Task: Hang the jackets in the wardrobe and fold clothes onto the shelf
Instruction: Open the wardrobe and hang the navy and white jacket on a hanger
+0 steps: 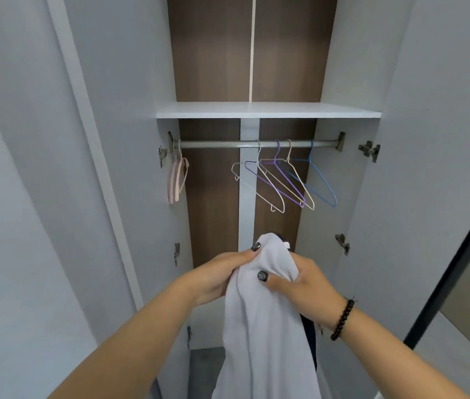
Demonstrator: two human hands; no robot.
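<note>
**Operator A:** Report hand status.

**Operator B:** Both hands are in front of the open wardrobe, near the bottom centre of the view. The left hand grips the pale grey garment on its left side, fingers curled into the cloth, one dark-polished fingertip at the top of the bunch. The right hand grips the same garment on its right side, thumb pressed across the front of the fabric. A dark beaded bracelet sits on the right wrist.

**Operator A:** Position of the garment?

**Operator B:** Held up between the two hands, bunched at the top, the rest hanging straight down out of the bottom of the view. A dark blue layer shows behind it at the top and along its right edge. Whether that is a lining or a separate item cannot be told. The garment is below the rail and touches no hanger.

**Operator A:** Wardrobe interior?

**Operator B:** A white shelf spans the full width, far and above the hands. Directly under it runs a metal rail. At the far left end of the rail hang pink hangers, close against the side wall. Right of centre hangs a cluster of wire hangers: white, purple, cream and blue, overlapping one another. The back panel is brown wood grain with a pale vertical strip down the centre.
</note>
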